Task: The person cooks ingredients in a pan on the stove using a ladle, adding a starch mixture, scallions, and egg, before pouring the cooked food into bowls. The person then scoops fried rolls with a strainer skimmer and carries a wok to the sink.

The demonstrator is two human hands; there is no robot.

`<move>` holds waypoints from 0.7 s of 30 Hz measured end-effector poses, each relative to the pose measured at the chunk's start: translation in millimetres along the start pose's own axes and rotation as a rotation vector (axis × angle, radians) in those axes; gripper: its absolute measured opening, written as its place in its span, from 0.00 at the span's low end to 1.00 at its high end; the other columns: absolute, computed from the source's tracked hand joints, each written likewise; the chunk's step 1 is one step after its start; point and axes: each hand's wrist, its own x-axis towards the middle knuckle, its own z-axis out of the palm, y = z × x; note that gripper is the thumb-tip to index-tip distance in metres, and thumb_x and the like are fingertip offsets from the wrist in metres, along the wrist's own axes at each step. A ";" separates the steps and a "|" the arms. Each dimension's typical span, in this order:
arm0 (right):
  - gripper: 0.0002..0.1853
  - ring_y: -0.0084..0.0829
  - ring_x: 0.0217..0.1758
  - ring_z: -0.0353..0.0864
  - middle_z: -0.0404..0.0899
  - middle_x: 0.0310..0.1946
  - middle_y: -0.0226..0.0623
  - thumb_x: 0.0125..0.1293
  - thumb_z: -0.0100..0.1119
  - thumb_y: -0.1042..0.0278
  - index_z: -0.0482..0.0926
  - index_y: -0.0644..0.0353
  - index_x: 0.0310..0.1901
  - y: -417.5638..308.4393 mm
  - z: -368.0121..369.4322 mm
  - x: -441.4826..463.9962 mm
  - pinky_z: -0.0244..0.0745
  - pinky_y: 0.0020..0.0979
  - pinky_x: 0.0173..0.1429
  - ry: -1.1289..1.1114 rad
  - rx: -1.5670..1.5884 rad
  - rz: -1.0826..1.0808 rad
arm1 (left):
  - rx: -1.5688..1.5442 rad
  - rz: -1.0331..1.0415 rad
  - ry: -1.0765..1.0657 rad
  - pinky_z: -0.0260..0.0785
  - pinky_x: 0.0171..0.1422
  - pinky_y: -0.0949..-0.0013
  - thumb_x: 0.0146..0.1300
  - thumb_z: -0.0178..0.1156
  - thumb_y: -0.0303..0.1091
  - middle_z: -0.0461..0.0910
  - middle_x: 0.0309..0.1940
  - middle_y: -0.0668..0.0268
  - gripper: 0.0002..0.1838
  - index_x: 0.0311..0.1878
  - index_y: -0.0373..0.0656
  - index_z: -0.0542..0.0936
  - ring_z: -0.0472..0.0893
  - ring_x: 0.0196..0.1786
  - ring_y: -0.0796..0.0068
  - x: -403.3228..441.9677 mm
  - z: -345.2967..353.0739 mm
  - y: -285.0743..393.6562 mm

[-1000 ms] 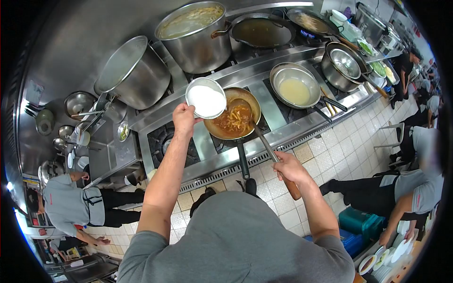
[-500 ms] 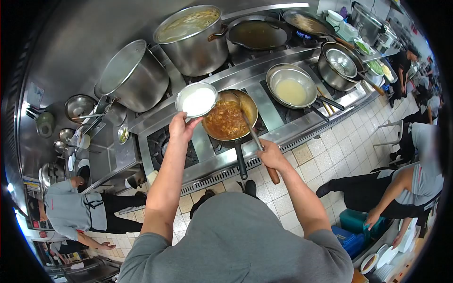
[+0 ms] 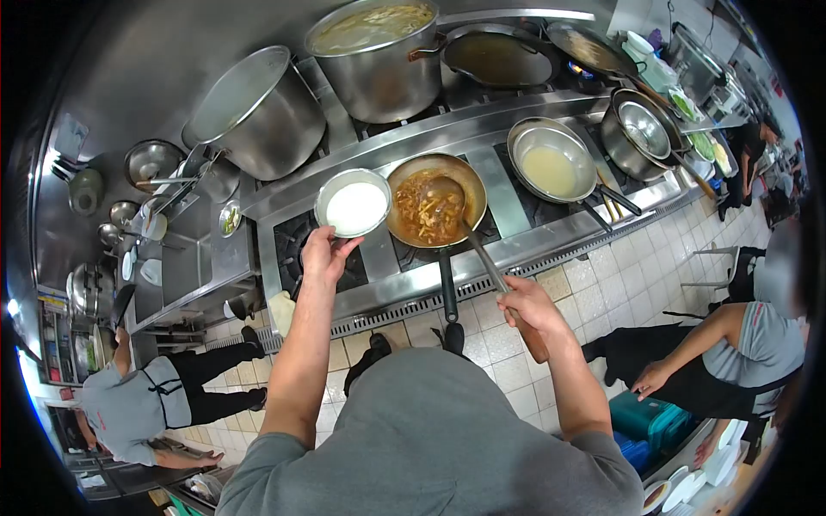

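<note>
My left hand (image 3: 329, 256) grips the near rim of a round metal bowl (image 3: 323, 201) with white liquid in it. This bowl is at the left edge of a frying pan (image 3: 471, 179), held about level. Brown sauce with pale pieces (image 3: 426, 217) covers the pan's bottom. In my right hand (image 3: 527, 311), fingers wrapped round the wooden grip, is a ladle (image 3: 487, 260) whose head rests in the sauce. The pan's black handle (image 3: 448, 288) points toward me, with neither hand on it.
Two tall stockpots (image 3: 297, 129) stand behind on the left. To the right are a pan with a bowl of pale liquid (image 3: 551, 170) and a pot with a strainer (image 3: 644, 129). A lit flame (image 3: 581, 71) burns under a far wok. Co-workers (image 3: 138, 396) stand at both sides.
The bowl has moved off the pan's left edge, slightly left and nearer me. The ladle's head has shifted within the sauce, and my right hand has come down and right. The view has shifted.
</note>
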 end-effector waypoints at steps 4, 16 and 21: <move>0.17 0.25 0.20 0.74 0.75 0.25 0.31 0.65 0.60 0.74 0.79 0.66 0.55 -15.7 -1.2 -7.1 0.70 0.31 0.25 0.090 -0.220 -0.042 | 0.143 0.090 -0.109 0.86 0.48 0.40 0.67 0.53 0.23 0.74 0.36 0.60 0.01 0.39 0.36 0.72 0.84 0.43 0.59 -3.5 6.8 1.3; 0.19 0.27 0.29 0.82 0.81 0.27 0.38 0.63 0.60 0.70 0.77 0.66 0.55 -0.2 21.1 56.2 0.76 0.29 0.34 0.163 -0.429 -0.109 | 0.409 0.221 -0.191 0.89 0.40 0.53 0.66 0.55 0.23 0.74 0.34 0.66 0.09 0.30 0.44 0.69 0.82 0.38 0.68 8.4 68.8 -10.2; 0.10 0.22 0.23 0.73 0.78 0.28 0.31 0.65 0.61 0.73 0.77 0.65 0.47 22.7 24.1 50.4 0.64 0.25 0.26 -0.201 0.723 0.199 | 0.457 0.244 -0.226 0.89 0.40 0.54 0.66 0.55 0.23 0.74 0.33 0.67 0.09 0.30 0.45 0.69 0.82 0.35 0.69 21.1 83.3 -17.1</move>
